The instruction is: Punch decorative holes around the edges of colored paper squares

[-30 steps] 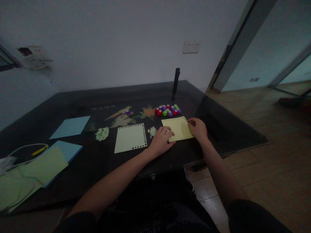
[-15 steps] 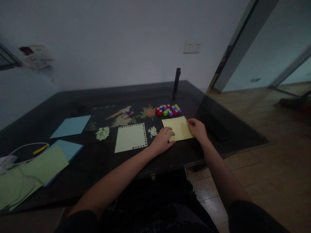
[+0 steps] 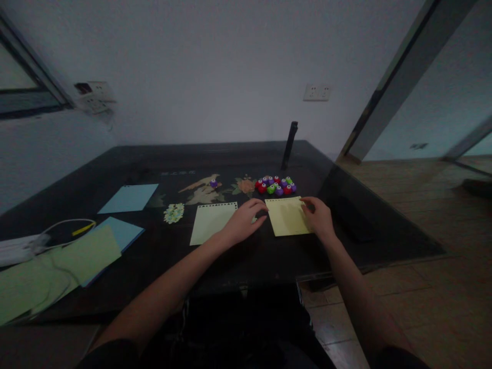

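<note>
While both forearms reached in from the near edge of the dark table [image 3: 115, 169], the right hand [image 3: 318, 218] lay at the right side of a yellow paper sheet [image 3: 288, 218], fingers curled loosely over its far right corner; whether they pinched the paper or only pressed it was too dim to tell. That placement looked meant to keep the sheet from sliding on the glossy top. The left hand [image 3: 242, 223] rested palm down just left of the sheet, fingertips stretched towards its far left corner, touching or all but touching it, with nothing visibly gripped. It partly covered the right edge of a pale green sheet [image 3: 209, 228], whose far edge carried a row of small punched holes.

The yellow sheet sat right of the table's middle, well in from the near edge, squared roughly to the person. Just beyond it, towards the far right corner, a cluster of small craft punches [image 3: 275, 185] in red, purple and green stood bunched together, likely kept close for easy reach. A single purple punch [image 3: 213, 183] stood apart to the left on the table's floral inlay, and a little heap of paper cut-outs [image 3: 173, 212] lay left of the green sheet. Blue sheets [image 3: 128, 198] and a larger green one [image 3: 57, 269] were spread towards the left edge beside a white cable [image 3: 57, 225]. A dark upright post [image 3: 289, 146] rose near the far right corner.
</note>
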### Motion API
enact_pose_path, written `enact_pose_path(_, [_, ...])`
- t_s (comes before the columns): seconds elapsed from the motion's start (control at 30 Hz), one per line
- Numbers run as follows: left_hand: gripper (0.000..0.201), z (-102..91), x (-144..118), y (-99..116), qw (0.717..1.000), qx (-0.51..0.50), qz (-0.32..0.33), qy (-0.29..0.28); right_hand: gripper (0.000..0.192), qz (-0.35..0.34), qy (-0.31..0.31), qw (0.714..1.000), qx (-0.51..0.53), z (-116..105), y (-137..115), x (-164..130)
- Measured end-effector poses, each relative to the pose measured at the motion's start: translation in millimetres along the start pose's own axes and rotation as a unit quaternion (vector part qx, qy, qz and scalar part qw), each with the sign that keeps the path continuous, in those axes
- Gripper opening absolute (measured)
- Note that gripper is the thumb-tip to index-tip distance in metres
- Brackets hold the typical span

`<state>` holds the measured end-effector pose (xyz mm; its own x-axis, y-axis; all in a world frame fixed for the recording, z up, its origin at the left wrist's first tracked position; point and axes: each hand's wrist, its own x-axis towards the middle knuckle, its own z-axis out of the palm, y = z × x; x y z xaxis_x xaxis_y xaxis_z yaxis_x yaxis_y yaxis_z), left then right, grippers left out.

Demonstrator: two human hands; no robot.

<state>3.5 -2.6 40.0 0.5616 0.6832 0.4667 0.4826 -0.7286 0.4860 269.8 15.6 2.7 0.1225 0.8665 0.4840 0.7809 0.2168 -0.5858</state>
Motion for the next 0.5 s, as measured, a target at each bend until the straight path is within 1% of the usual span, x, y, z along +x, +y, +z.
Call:
enact_pose_path(0.07, [0.017,-26.6,-8.7,-20.3,0.999,0.023,-0.024,0.015,0.025,-0.029,-0.012,0.999,0.030,4.5,-16.4,2.5])
enact_pose_path(0.17, [0.015,-58.7,-29.1,-64.6,0.992,0.065,-0.092,0.057,0.024,-0.077,-0.042,0.993,0.074,19.3,-50.4,6.7])
enact_pose_path(0.23, [0.016,-72.2,-44.1,-93.8,0.983,0.072,-0.146,0.084,0.023,-0.112,-0.084,0.986,0.090,35.4,-76.0,10.8])
enact_pose_path(0.3, [0.017,-79.8,-56.7,-115.5,0.975,0.078,-0.188,0.084,0.023,-0.149,-0.137,0.976,0.084,55.5,-99.9,16.6])
enact_pose_path(0.37, [0.016,-83.2,-65.3,-126.8,0.970,0.113,-0.207,0.052,0.025,-0.179,-0.188,0.964,0.054,77.3,-119.0,23.8])
enact_pose_path(0.43, [0.016,-84.2,-69.9,-129.5,0.966,0.139,-0.217,0.017,0.025,-0.174,-0.230,0.957,0.019,98.0,-131.5,30.7])
enact_pose_path(0.5, [0.022,-84.2,-71.8,-128.0,0.963,0.145,-0.228,-0.007,0.024,-0.164,-0.257,0.952,-0.014,115.6,-137.6,35.4])
